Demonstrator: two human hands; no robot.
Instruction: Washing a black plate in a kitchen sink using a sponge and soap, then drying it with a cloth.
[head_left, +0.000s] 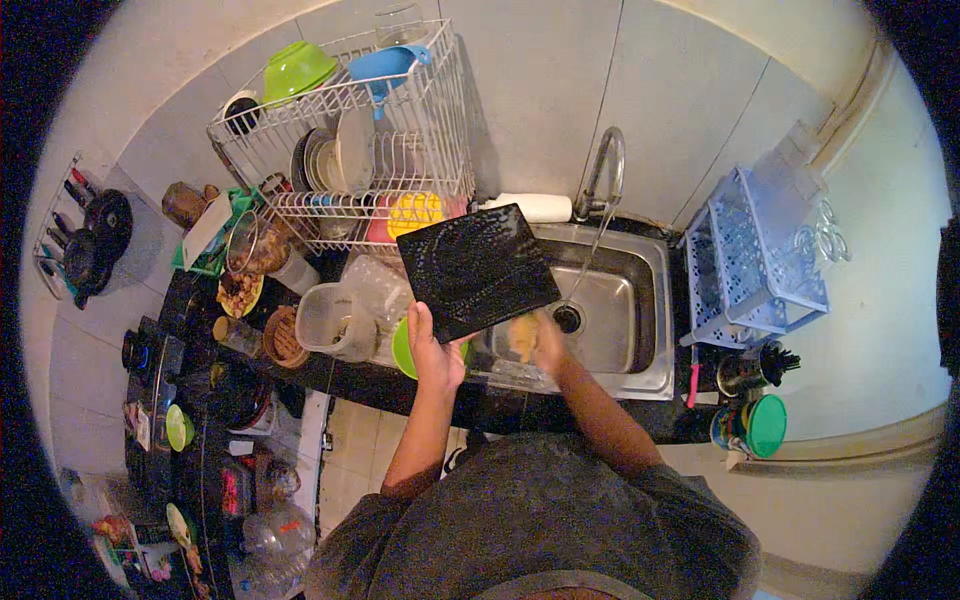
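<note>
My left hand (439, 352) grips the lower corner of a flat black rectangular panel (480, 270), held tilted over the left part of the steel sink (615, 300). White streaks and droplets, like suds, cover its face. In my right hand (553, 345), slightly blurred, is a yellow sponge-like piece (523, 336), just below the panel's lower right edge. Water runs in a thin stream from the curved metal faucet (616, 165) toward the drain (568, 318). Part of a green bowl (405, 349) shows behind my left hand.
A white wire dish rack (457, 135) with plates and bowls stands at the back left. Clear plastic containers (336, 322) crowd the counter left of the sink. To the right are a blue plastic rack (750, 262), a pink-handled knife (693, 382) and a green-lidded container (766, 426).
</note>
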